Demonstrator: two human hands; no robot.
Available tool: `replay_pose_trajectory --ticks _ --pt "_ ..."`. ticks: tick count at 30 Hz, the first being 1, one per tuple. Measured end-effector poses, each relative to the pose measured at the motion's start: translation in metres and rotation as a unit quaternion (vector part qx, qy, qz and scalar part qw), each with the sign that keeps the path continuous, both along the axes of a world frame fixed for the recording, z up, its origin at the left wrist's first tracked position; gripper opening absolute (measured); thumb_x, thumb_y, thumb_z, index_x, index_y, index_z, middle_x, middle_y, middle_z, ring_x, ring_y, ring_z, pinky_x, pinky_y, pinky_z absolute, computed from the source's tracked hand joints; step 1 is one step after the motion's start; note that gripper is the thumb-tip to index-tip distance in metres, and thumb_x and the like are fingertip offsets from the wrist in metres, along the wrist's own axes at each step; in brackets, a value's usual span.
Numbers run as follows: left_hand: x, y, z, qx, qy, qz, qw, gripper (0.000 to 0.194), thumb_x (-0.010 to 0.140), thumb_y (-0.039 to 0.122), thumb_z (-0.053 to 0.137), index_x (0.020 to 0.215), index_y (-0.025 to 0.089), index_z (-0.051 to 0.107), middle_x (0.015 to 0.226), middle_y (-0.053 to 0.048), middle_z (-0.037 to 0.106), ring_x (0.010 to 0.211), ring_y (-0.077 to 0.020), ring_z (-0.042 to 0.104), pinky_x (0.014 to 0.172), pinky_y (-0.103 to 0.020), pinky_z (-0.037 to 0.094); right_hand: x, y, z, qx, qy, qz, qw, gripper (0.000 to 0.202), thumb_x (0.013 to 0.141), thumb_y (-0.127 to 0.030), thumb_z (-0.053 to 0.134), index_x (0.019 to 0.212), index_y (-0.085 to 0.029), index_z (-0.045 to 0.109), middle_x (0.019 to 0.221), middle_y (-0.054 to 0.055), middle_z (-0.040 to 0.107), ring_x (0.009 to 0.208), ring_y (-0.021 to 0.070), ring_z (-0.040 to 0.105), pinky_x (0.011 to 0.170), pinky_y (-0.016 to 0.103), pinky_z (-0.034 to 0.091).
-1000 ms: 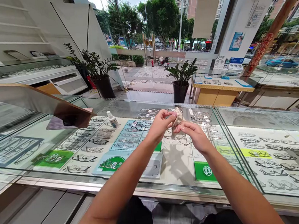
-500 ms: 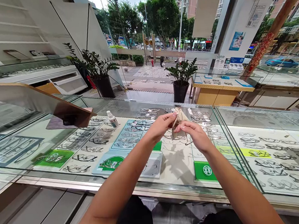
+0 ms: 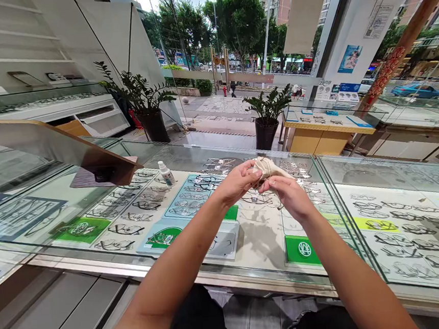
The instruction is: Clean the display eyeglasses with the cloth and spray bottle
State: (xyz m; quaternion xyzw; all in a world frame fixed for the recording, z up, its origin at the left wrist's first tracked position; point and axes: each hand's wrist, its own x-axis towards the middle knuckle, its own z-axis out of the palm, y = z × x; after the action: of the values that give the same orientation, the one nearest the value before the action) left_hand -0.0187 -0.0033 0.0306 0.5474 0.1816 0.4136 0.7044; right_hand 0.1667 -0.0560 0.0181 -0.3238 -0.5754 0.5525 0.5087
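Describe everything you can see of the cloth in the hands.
The cloth is cream-coloured and looks like thin, soft fabric. It is crumpled, bunched at the left hand, whose fingers grip it, with a loose end trailing rightward above the right hand. It is held above the glass counter, apparently against thin-framed glasses. Its underside is hidden.

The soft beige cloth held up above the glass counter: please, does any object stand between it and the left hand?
Nothing visible does: the bare left hand pinches the soft beige cloth directly. The small white plastic bottle stands away to the left, outside that space.
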Motion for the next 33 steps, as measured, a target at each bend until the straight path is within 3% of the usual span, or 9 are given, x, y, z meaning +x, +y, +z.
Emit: replay_pose_trajectory --ticks 4,11,17,23,27,33 --pt "0.003 -0.002 0.000 0.022 0.003 -0.037 0.999 0.048 0.083 0.045 0.087 0.114 0.014 0.067 0.070 -0.001 0.066 0.060 -0.0120 0.058 0.063 -0.026 0.038 -0.001 0.000 0.001 -0.006 0.004 0.020 1.000 0.025 0.089 -0.043 0.070 0.078 -0.022 0.078 0.087 0.006 0.076 0.096 0.0254 0.064 0.103 0.042 0.043" --pt "0.006 -0.003 -0.004 0.014 0.010 -0.055 0.998 0.044 0.084 0.049 0.086 0.098 0.015 0.063 0.069 -0.002 0.068 0.056 -0.0105 0.057 0.062 -0.025 0.040 -0.002 0.001 0.001 -0.022 0.004 0.034 0.999 0.027 0.087 -0.045 0.071 0.076 -0.022 0.077 0.085 0.007 0.076 0.093 0.0262 0.065 0.102 0.043 0.045" --pt "0.003 -0.002 -0.002 0.009 0.009 -0.061 0.998 0.043 0.081 0.044 0.088 0.098 0.014 0.063 0.071 -0.005 0.071 0.055 -0.0118 0.059 0.060 -0.027 0.041 -0.001 0.000 -0.001 -0.031 0.012 0.039 0.999 0.027 0.088 -0.046 0.071 0.077 -0.022 0.078 0.087 0.007 0.076 0.096 0.0264 0.065 0.106 0.044 0.044" --pt "0.003 -0.004 0.000 0.025 0.017 -0.034 0.999 0.044 0.075 0.037 0.093 0.102 0.013 0.067 0.068 -0.003 0.069 0.054 -0.0119 0.059 0.057 -0.026 0.042 -0.001 0.001 -0.004 -0.025 0.001 0.026 0.999 0.022 0.088 -0.042 0.072 0.080 -0.023 0.079 0.088 0.005 0.076 0.100 0.0255 0.066 0.108 0.044 0.044" --pt "0.008 -0.006 -0.005 0.029 0.016 0.012 0.999 0.045 0.072 0.040 0.095 0.095 0.014 0.066 0.067 -0.002 0.068 0.052 -0.0121 0.059 0.053 -0.026 0.043 -0.002 0.001 -0.007 -0.026 0.002 0.024 0.999 0.019 0.087 -0.040 0.073 0.081 -0.022 0.079 0.088 0.005 0.075 0.100 0.0251 0.065 0.106 0.043 0.045" --pt "0.015 -0.009 -0.011 0.050 0.008 0.068 0.996 0.043 0.086 0.056 0.081 0.095 0.017 0.066 0.060 0.000 0.064 0.044 -0.0114 0.053 0.046 -0.026 0.037 -0.003 0.001 -0.010 -0.013 -0.024 0.044 0.999 0.020 0.091 -0.039 0.070 0.082 -0.023 0.079 0.093 0.004 0.072 0.102 0.0234 0.063 0.105 0.041 0.044"
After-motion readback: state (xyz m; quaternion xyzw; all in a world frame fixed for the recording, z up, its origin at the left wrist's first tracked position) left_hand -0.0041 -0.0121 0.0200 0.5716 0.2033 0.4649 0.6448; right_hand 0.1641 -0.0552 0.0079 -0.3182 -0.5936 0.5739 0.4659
